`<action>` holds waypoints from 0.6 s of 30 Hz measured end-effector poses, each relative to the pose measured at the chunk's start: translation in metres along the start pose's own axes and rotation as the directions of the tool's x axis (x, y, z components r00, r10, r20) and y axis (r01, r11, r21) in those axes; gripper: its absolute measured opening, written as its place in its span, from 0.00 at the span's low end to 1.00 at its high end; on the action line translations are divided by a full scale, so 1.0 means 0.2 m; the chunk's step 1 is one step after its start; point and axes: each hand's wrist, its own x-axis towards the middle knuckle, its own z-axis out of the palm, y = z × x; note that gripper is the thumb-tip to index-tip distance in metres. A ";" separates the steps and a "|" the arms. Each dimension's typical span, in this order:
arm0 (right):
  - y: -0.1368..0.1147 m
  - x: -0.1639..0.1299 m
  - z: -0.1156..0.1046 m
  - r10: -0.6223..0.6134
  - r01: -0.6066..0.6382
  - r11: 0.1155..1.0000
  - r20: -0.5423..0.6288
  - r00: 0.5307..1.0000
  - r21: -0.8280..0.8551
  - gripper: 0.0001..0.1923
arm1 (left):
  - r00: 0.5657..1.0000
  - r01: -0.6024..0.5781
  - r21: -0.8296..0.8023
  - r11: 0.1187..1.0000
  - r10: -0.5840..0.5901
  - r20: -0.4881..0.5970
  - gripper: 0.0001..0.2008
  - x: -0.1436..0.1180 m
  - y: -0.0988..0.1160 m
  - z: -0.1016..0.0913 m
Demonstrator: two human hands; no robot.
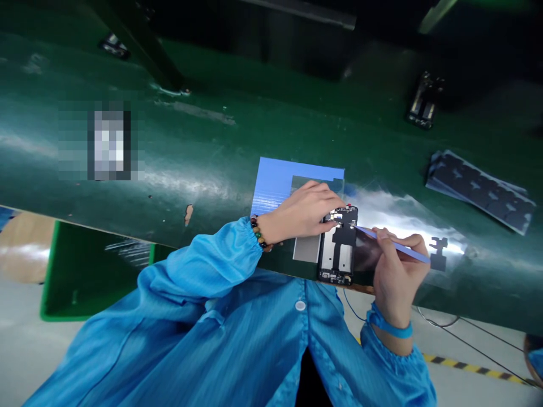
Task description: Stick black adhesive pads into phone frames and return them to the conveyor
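Observation:
An opened phone body (338, 246) with its boards showing lies at the near edge of the green bench (203, 147). My left hand (306, 210) rests on its upper end, fingertips pressing near the top board. My right hand (396, 271) grips a thin blue stick tool (401, 246) like a pen, its tip pointing left onto the phone's upper part. A blue sheet (275, 181) lies under and behind my left hand. Both sleeves are blue, with a bead bracelet on the left wrist and a blue strap on the right.
A sheet of dark cut pads (479, 189) lies at the right of the bench. A small black cut piece (438, 254) sits just right of my right hand. Another phone frame (424, 102) lies far back right. A green bin (85, 271) stands below the bench at left.

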 end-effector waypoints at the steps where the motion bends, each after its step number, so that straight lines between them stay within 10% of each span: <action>1: 0.01 0.00 0.00 -0.003 0.003 1.000 0.002 1.000 0.003 0.22 | 1.000 -0.002 -0.001 1.000 0.002 0.000 0.17 0.00 0.00 0.00; 18: -0.01 0.04 -0.10 -0.090 0.112 0.982 -0.143 0.986 0.150 0.14 | 0.989 -0.125 0.320 0.939 0.142 -0.032 0.17 -0.06 0.07 -0.01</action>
